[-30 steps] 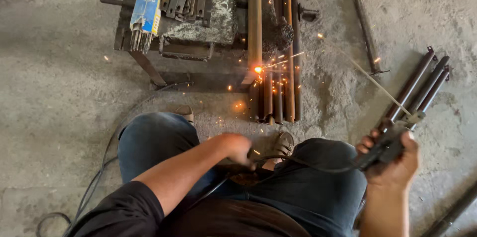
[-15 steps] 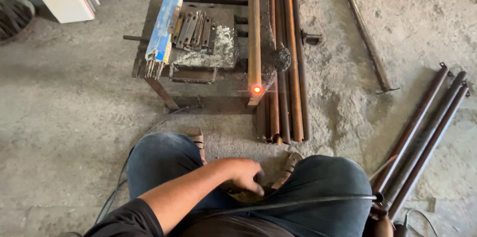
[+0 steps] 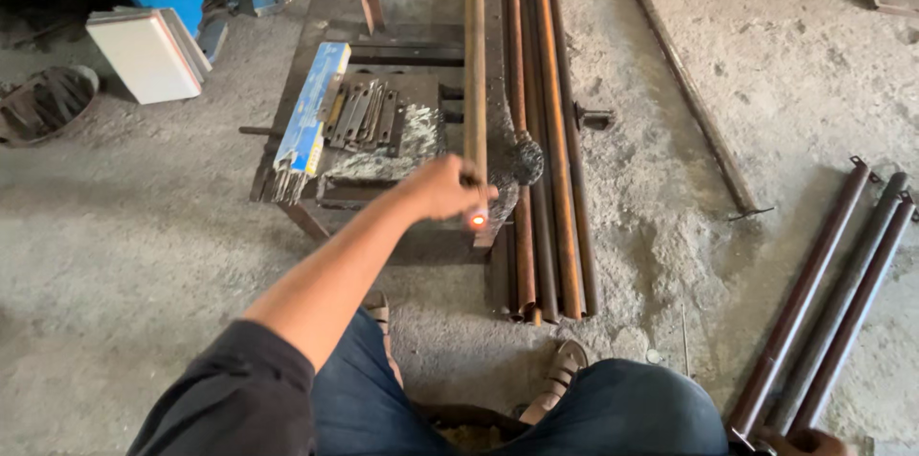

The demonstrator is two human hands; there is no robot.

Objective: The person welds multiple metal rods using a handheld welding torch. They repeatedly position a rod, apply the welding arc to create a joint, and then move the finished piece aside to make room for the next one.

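left hand (image 3: pixel 442 186) grips rusty pipe (image 3: pixel 474 64) near its glowing end (image 3: pixel 477 220).

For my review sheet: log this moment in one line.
left hand: grips rusty pipe near glowing end | right hand: frame edge, grip unclear | pipe on welding stand
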